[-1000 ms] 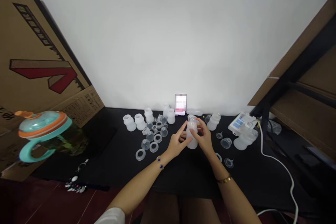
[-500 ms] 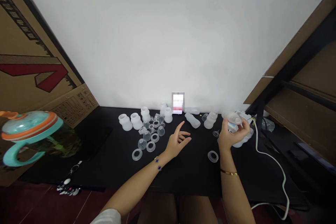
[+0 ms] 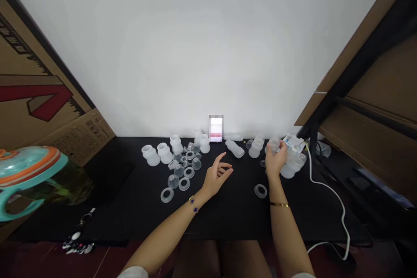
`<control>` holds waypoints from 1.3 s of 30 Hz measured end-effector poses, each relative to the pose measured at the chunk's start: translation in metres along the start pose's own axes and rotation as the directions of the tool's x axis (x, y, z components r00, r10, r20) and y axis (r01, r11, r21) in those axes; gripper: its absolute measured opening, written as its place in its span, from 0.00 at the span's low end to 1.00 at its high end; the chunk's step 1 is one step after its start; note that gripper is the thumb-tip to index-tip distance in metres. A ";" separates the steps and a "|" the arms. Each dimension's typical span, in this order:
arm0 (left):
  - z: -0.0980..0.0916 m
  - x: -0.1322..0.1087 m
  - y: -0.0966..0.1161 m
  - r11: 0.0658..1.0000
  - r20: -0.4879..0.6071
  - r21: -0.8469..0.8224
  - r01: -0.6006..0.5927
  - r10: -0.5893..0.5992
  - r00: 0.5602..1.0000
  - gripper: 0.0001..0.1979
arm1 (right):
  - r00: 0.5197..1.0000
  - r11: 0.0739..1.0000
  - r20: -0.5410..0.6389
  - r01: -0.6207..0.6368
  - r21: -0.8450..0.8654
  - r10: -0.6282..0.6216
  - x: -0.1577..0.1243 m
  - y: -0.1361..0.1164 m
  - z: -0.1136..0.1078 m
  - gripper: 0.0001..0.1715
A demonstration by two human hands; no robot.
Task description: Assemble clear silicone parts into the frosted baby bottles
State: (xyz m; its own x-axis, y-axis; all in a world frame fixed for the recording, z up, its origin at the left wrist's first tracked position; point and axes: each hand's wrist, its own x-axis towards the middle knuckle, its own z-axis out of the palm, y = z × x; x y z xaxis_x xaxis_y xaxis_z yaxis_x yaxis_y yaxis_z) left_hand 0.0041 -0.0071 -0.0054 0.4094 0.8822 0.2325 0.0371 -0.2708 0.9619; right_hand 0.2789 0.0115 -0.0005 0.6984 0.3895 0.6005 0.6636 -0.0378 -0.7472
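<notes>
My left hand (image 3: 216, 175) hovers over the black table (image 3: 137, 208) with its fingers spread and nothing in them. My right hand (image 3: 275, 161) is raised at the right, its fingers closed round a small clear plastic cap (image 3: 274, 143). A frosted bottle (image 3: 235, 148) lies on its side behind and between my hands. Another frosted bottle (image 3: 255, 147) stands just left of my right hand, and one more bottle (image 3: 292, 166) lies beside it on the right. A clear ring (image 3: 260, 190) rests on the table in front of my right wrist.
Upright frosted bottles (image 3: 150, 155) and several loose rings and caps (image 3: 184, 168) sit at the back left. A white device (image 3: 293, 142) with a white cable (image 3: 329, 191) is at the right. A teal and orange cup (image 3: 29, 173) stands far left before a cardboard box (image 3: 42, 95).
The bottle held by both hands a second ago now lies on the table. My right hand went right, picked up a clear cap and drew it back left. My left hand opened.
</notes>
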 end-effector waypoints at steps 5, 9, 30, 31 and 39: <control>0.000 0.001 -0.002 1.000 -0.009 0.020 0.009 -0.009 1.000 0.32 | 0.995 0.998 0.094 -0.039 -0.056 0.044 0.000 0.003 0.000 0.29; 0.000 0.003 -0.001 0.999 0.001 0.048 0.010 -0.010 1.000 0.26 | 0.991 0.991 0.108 -0.067 -0.114 0.079 0.000 0.003 -0.001 0.31; 0.004 0.004 -0.004 0.993 0.015 0.113 0.018 -0.020 1.000 0.14 | 0.998 0.986 0.015 0.069 -0.149 -0.068 -0.005 -0.004 0.003 0.39; 0.004 0.004 -0.004 0.993 0.014 0.119 0.018 -0.020 1.000 0.13 | 0.995 0.985 -0.008 0.101 -0.138 -0.103 -0.006 -0.006 0.002 0.39; 0.004 0.004 -0.005 0.985 0.026 0.173 -0.020 0.016 1.000 0.14 | 0.911 0.919 -0.123 0.386 -0.077 -0.393 -0.029 -0.040 -0.001 0.32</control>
State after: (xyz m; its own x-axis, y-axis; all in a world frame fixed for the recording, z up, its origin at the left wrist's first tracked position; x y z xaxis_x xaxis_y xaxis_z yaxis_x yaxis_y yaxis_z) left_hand 0.0089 -0.0036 -0.0100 0.4335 0.8676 0.2437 0.1858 -0.3506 0.9179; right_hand 0.2322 0.0005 0.0127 0.4084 0.2569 0.8759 0.9003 0.0450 -0.4330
